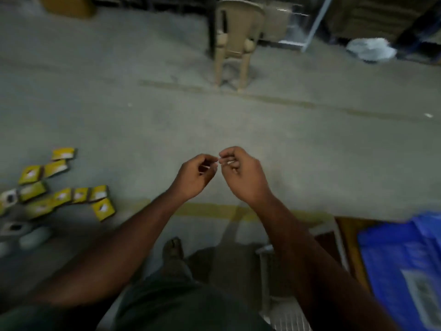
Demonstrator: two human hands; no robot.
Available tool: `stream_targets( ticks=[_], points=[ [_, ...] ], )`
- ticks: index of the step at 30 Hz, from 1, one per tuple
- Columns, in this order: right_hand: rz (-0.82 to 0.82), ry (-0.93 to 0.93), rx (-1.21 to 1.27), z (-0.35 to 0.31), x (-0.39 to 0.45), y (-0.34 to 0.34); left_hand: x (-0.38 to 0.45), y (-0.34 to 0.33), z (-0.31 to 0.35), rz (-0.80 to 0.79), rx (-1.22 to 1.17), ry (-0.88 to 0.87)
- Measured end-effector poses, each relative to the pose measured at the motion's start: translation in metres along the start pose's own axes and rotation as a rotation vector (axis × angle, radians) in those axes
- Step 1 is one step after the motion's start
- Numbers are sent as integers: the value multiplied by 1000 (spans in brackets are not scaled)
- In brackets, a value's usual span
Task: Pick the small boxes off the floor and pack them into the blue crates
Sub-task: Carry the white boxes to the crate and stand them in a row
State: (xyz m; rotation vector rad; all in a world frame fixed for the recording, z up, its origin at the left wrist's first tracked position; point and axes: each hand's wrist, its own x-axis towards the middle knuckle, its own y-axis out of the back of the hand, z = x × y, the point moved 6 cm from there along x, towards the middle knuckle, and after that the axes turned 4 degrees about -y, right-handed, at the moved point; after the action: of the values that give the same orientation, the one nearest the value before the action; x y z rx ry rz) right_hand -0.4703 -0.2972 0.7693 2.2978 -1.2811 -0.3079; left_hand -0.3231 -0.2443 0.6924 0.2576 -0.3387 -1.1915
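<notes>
Left hand point(194, 176) and right hand point(241, 174) hover mid-frame, fingers curled, fingertips nearly meeting, contents indiscernible; small yellow cardboard boxes point(64, 187) lie scattered on the grey concrete floor point(310, 151) at nine o'clock, nearer the left hand, blue plastic crate point(403, 263) at four o'clock.

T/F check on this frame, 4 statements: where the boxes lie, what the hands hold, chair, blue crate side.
1. The yellow boxes lie on the floor to the person's left. True.
2. The left hand grips a yellow box. False: neither it nor the right hand holds a box; fingertips nearly meet.
3. A plastic chair stands ahead. True.
4. The blue crate sits at left. False: it is at lower right.
</notes>
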Motion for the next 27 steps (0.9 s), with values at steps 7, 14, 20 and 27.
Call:
stream_targets(
  ticks=[7,14,20,27],
  points=[
    [-541,103,-96,-48,83,-258,-49,196,-171,393,123,358],
    [-781,170,-154,-106,129,-432,-121,333,-251,685,64,618],
    [-981,280,-278,-126,148,-549,-177,380,-294,829,119,878],
    [-1184,401,-376,-127,181,-676,-194,419,-334,962,144,1077]
  ],
)
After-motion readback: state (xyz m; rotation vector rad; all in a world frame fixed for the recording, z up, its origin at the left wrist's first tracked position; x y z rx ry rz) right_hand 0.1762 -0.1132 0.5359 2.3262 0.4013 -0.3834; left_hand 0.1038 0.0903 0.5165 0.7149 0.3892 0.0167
